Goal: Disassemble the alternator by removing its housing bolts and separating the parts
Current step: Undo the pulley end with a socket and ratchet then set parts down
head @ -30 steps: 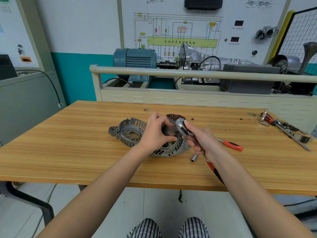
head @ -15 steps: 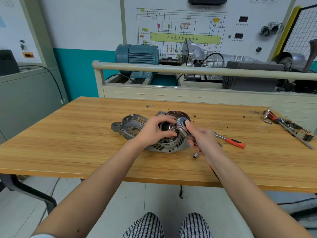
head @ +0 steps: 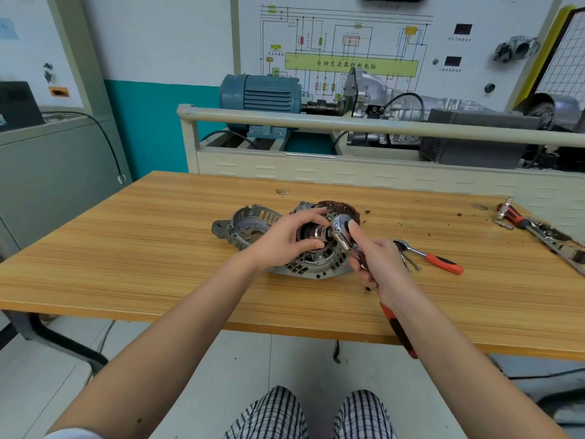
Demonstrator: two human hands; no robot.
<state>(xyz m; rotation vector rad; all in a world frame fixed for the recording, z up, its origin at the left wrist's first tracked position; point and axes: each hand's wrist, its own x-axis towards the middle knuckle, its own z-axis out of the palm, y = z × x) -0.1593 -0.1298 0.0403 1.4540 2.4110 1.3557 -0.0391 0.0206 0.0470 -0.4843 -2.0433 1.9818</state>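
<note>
The grey alternator body (head: 316, 264) lies on the wooden table (head: 126, 248), copper windings (head: 345, 209) showing at its far side. My left hand (head: 285, 236) grips a round metal piece (head: 311, 233) at the alternator's centre. My right hand (head: 376, 258) holds a ratchet wrench (head: 343, 231), its chrome head pressed against that centre piece and its thumb on the head. The wrench's red and black handle (head: 400, 334) runs under my wrist past the table's front edge. A removed grey end housing (head: 247, 223) rests to the left, touching the body.
A smaller red-handled ratchet (head: 437, 259) and loose sockets (head: 411, 263) lie right of my right hand. More tools (head: 538, 229) sit at the table's far right. A beige rail (head: 316, 122) and a training stand with a blue motor (head: 259, 96) stand behind the table.
The camera view has tilted down and moved closer. Both hands keep their hold; the wrench head has stayed on the centre piece, with the right thumb shifted on top of it.
</note>
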